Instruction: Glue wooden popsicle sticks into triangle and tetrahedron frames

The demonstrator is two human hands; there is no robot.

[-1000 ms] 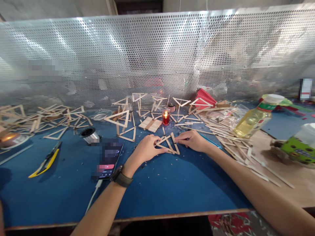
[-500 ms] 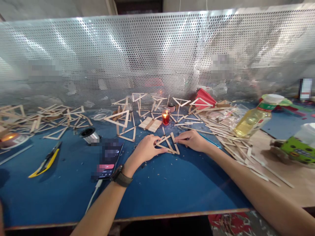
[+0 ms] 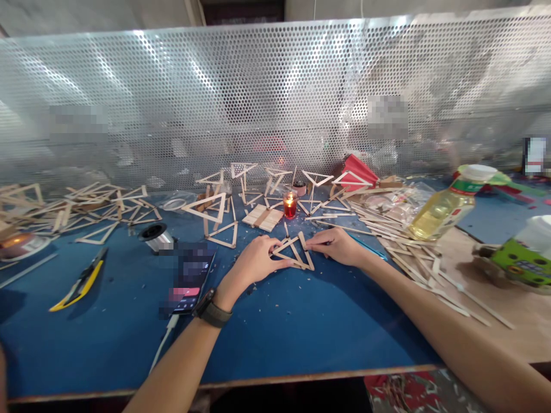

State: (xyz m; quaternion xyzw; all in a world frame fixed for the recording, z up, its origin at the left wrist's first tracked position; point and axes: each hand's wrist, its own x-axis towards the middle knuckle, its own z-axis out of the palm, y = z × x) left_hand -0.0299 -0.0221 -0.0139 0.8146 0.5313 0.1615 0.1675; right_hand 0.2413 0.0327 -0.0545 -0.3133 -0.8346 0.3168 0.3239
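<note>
Between my hands, low over the blue table, is a small triangular frame of wooden sticks [image 3: 308, 259]. My left hand [image 3: 259, 257] pinches its left corner between thumb and fingers. At the frame's right side, my right hand [image 3: 338, 246] has its fingers closed on the upper right stick; a small dark thing shows at those fingers, too small to name. Just behind the frame a lit candle in a red glass [image 3: 290, 207] burns. A bundle of flat sticks [image 3: 263, 217] held by a brown band lies beside the candle.
A phone [image 3: 196, 281] on a cable and a metal spool [image 3: 157, 237] lie left, with a yellow cutter [image 3: 81, 284] beyond. Loose sticks [image 3: 413, 258] and a bottle of yellow liquid [image 3: 450, 203] are right. Several stick frames [image 3: 206, 207] stand before the perforated metal screen [image 3: 275, 103].
</note>
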